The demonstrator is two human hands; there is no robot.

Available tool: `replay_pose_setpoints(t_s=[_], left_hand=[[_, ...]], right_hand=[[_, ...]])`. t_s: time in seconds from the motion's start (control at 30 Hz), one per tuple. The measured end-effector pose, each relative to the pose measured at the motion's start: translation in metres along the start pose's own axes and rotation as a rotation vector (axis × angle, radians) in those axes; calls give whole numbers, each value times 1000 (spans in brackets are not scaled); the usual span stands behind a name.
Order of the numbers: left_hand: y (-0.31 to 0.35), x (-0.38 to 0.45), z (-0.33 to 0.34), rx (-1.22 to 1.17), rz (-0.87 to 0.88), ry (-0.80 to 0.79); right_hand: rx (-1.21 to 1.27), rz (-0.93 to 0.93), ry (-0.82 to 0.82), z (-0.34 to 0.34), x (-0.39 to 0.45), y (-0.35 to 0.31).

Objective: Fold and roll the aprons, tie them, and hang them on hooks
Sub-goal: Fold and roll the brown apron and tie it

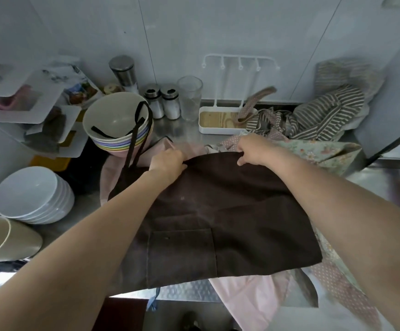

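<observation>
A dark brown apron [218, 211] with a front pocket lies spread on the steel counter, over a pale pink apron [249, 297]. My left hand [168, 161] grips the brown apron's far edge at the left. My right hand [251, 149] pinches the same edge further right. The apron's black strap [137, 134] runs up into the top bowl of a stack of pastel bowls [118, 120]. A white hook rack [239, 63] stands at the back by the wall. Striped aprons [325, 115] and a floral one [318, 151] are heaped at the right.
White plates [32, 194] are stacked at the left, with a beige cup [5, 237] in front of them. Two shakers [163, 101], a steel canister [124, 70] and a clear glass [190, 99] stand at the back. The rack's white tray [218, 120] sits behind the aprons.
</observation>
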State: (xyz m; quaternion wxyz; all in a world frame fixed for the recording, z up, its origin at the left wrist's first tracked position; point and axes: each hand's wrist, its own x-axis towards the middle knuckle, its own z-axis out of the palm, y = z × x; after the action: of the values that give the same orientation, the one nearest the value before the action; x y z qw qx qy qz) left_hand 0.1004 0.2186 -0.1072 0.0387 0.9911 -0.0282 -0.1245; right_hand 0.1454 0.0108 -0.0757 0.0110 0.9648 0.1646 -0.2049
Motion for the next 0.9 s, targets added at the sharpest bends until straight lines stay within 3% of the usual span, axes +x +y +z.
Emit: replay_pose_setpoints(t_s=[0.27,0.4,0.5,0.67,0.9], left_hand=[[4,-14,1,135,-64,-68],[3,-22,-3,296,-86,60],[-3,-31,-6,354,-35,203],[-1,-77,-21,342,143,286],[-3,-142,17,367,347,19]], right_hand=[[-123,74,168,-20,-27,10],[-136,55,138,-18,-44,13],[-132,0,75,-22,-59,7],[-224,-89,-57,-21,-87,-3],[-184,-119,-395,17,-133,-9]])
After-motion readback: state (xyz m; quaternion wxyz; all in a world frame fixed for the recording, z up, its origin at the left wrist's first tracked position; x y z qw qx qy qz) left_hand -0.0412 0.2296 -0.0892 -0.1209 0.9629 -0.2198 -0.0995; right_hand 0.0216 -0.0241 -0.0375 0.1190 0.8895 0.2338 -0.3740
